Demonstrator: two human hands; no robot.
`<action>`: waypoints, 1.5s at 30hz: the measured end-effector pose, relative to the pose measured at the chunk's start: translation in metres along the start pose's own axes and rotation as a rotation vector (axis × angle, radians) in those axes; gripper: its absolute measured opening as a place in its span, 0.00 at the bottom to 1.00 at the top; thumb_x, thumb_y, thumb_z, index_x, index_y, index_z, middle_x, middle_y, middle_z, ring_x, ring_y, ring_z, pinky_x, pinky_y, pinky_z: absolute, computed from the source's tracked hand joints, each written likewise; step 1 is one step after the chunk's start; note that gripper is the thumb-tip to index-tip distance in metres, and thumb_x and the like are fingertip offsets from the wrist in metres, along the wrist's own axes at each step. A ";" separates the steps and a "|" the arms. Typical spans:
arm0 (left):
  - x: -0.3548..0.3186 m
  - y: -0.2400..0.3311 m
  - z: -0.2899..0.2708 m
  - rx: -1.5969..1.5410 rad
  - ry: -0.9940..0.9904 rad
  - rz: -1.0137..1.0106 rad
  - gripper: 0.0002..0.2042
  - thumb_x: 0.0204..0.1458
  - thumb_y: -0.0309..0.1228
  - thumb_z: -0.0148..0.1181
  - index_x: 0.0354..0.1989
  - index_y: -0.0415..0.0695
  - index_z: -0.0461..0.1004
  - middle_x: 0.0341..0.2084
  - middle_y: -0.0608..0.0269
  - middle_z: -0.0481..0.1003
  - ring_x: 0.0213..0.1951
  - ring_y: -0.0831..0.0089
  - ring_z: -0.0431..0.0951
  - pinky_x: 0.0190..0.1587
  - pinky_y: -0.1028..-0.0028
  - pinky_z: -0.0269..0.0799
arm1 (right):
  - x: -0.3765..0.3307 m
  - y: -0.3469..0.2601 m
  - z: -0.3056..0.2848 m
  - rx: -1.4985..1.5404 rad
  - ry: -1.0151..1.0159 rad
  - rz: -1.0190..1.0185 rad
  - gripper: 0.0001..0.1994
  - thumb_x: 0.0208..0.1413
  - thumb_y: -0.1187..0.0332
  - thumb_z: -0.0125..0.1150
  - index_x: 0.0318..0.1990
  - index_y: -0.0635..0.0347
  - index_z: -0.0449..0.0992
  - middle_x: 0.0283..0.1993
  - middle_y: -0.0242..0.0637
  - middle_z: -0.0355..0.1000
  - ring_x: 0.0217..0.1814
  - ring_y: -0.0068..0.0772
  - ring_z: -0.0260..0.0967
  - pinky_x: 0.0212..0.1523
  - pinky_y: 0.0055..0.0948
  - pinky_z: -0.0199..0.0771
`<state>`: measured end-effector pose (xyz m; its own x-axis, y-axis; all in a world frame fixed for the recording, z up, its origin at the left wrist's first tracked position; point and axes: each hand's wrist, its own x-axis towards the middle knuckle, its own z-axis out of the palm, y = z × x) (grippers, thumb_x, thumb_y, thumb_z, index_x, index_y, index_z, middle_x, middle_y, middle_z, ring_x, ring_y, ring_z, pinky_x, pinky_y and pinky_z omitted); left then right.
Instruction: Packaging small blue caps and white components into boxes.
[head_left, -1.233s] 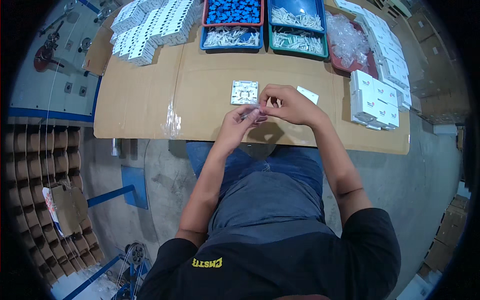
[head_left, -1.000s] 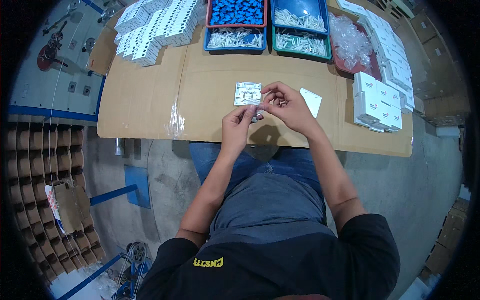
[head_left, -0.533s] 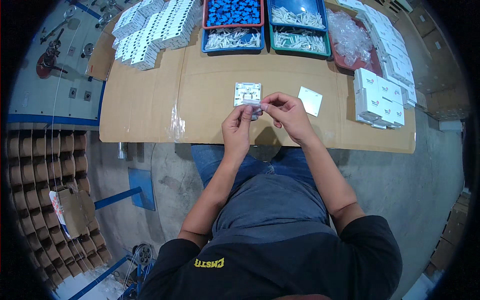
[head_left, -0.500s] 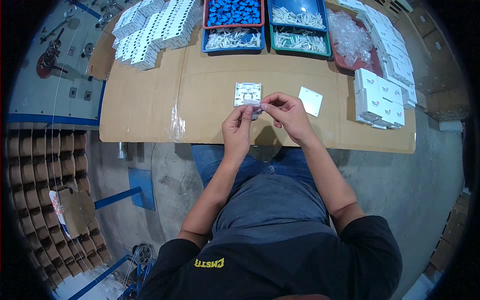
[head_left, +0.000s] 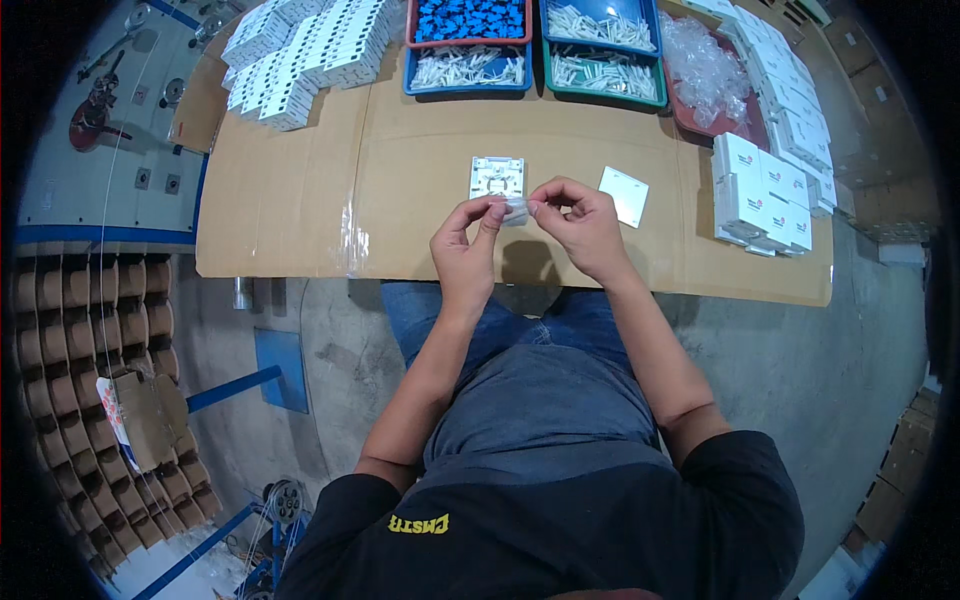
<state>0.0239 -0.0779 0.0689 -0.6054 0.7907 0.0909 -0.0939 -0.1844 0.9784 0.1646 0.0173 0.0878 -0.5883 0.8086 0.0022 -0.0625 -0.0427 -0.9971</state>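
Note:
Between my two hands, a small clear plastic bag (head_left: pixel 515 211) is stretched just above the cardboard. My left hand (head_left: pixel 468 248) pinches its left side with thumb and forefinger. On the opposite side my right hand (head_left: pixel 580 225) grips it the same way, fingers curled. Right behind the bag lies a square white plastic housing (head_left: pixel 497 176), its inner frame facing up and its near edge partly hidden. A flat white square plate (head_left: pixel 624 197) rests to the right of my right hand. What the bag contains, if anything, is too small to make out.
Cardboard (head_left: pixel 420 210) covers the table. At the back stand a red tray of blue parts (head_left: pixel 470 22), trays of white plugs (head_left: pixel 600 75) and a red tray of crumpled clear plastic (head_left: pixel 705 75). White boxed units are stacked at back left (head_left: pixel 330 55) and right (head_left: pixel 760 195).
My hands have drawn slightly apart, the left one shifting a little left, and the clear bag shows more between them. The housing behind is less covered.

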 end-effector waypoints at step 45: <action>0.001 0.005 0.002 -0.105 -0.136 -0.051 0.05 0.66 0.25 0.58 0.45 0.36 0.76 0.39 0.63 0.79 0.44 0.78 0.78 0.49 0.76 0.75 | 0.003 0.010 0.005 -0.001 -0.014 -0.029 0.04 0.58 0.75 0.67 0.40 0.64 0.80 0.37 0.28 0.78 0.40 0.15 0.72 0.42 0.19 0.71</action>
<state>0.0245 -0.0772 0.0744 -0.4859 0.8710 0.0727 -0.2084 -0.1962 0.9582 0.1587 0.0164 0.0778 -0.5974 0.8013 0.0319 -0.0790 -0.0192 -0.9967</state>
